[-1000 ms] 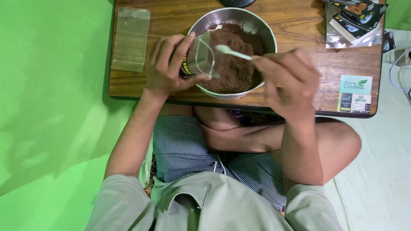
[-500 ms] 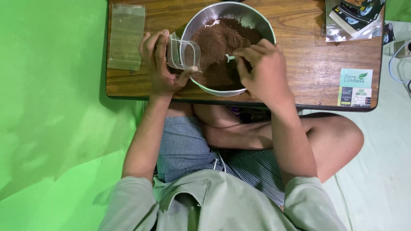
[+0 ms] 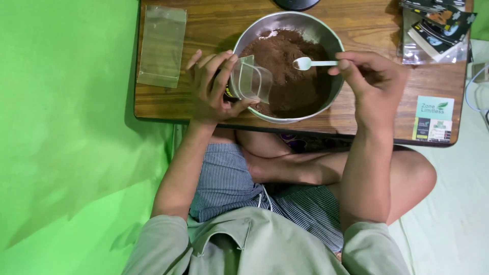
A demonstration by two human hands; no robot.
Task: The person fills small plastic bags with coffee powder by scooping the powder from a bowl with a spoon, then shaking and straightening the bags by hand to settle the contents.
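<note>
A person sits cross-legged at a low wooden table with a bowl of brown powder

The metal bowl sits mid-table, brown powder filling it. An empty clear bag lies flat at the table's left end, and dark packets are stacked at the right. The left hand grasps a small clear pouch, held open over the bowl's near-left rim. The right hand pinches a white spoon above the powder

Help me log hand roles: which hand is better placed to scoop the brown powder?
Right hand: it holds the white spoon over the powder; the left hand is busy holding the clear pouch.
</note>
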